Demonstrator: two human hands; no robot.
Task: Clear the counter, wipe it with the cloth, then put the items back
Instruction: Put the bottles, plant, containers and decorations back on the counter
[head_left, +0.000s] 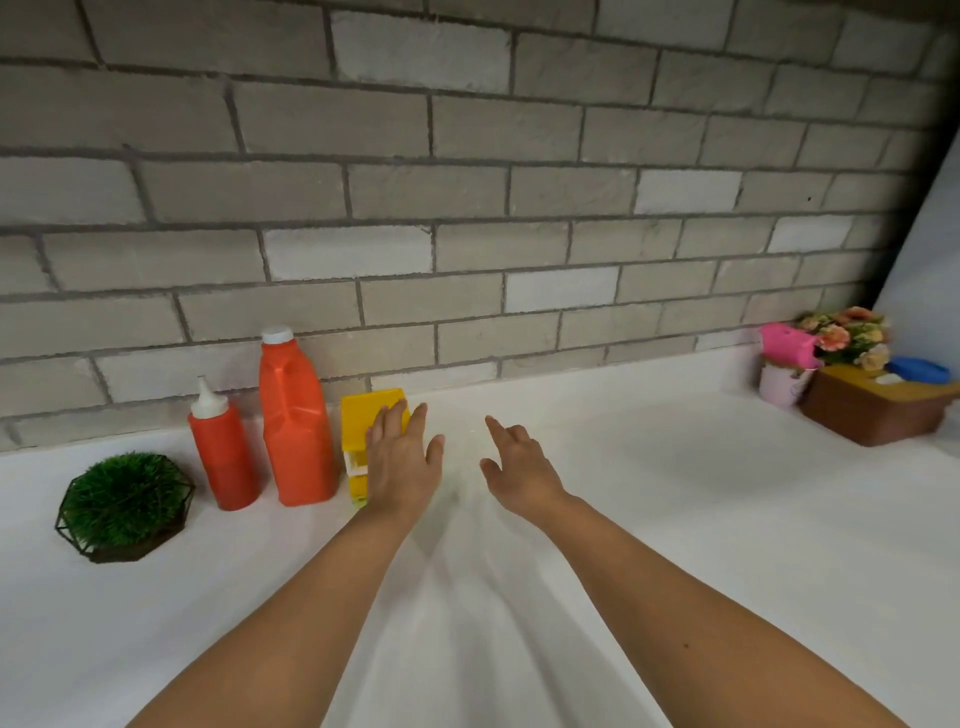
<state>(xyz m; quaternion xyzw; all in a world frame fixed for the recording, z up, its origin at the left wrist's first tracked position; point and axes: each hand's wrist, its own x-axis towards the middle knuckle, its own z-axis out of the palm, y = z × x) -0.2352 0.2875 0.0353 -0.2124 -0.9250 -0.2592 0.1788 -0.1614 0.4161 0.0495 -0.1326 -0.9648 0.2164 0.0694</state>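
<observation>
My left hand (402, 457) hangs flat with fingers spread, its grip released, just in front of the yellow box (371, 421) — box stands upright by the wall on the worktop (649, 519). Right hand (514, 462) also released, farther off — left is nearer.

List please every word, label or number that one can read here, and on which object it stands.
No text can be read.
Tall orange jug: no label shows.
Orange squeeze bottle: no label shows.
Yellow box: white patch, too blurred to read.
Brown box: no lettering visible.
</observation>
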